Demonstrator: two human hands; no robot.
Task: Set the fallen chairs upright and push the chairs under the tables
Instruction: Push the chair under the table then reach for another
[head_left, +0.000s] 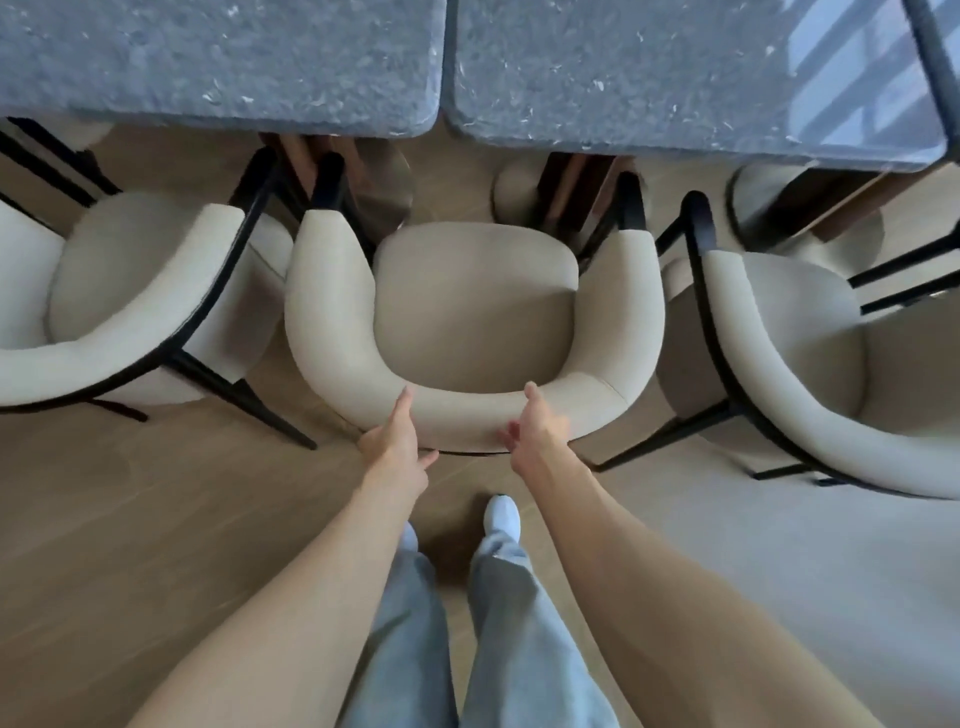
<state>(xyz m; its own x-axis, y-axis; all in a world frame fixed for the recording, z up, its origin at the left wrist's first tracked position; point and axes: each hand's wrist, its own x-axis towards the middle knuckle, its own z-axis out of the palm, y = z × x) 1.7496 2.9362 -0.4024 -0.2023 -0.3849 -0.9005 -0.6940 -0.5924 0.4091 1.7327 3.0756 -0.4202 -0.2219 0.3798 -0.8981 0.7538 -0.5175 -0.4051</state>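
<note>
Head view, middle chair: the middle chair (475, 306) stands upright on the wooden floor (156, 519), facing the gap between two stone-topped benches; its seat front sits just short of the bench edges, not yet tucked under.
Head view, benches: the left bench (218, 57) and the right bench (675, 73) meet side by side at the top of the view, with pedestal bases showing beneath them.
Head view, neighbours: the left chair (140, 291) and the right chair (779, 338) also stand upright, each angled toward the middle one and close beside its arms.
Left hand: the left hand (397, 441) rests against the curved backrest (467, 415), index finger stretched up along the padding, the other fingers loosely spread; it grips nothing.
Right hand: the right hand (535, 431) lies on the same backrest a little to the right, one finger extended over the top edge, the rest loosely bent beside the padding; no real hold on the rest is visible.
Arm pose: both forearms reach forward and down, nearly parallel, elbows well back beside the legs in jeans (498, 623).
Step in hand: judged to be pushing this chair in.
How to do it well: press evenly with both palms so the chair runs straight, watch the armrest tips against the neighbours' frames and the bench edges, and keep the front legs clear of the pedestals.
</note>
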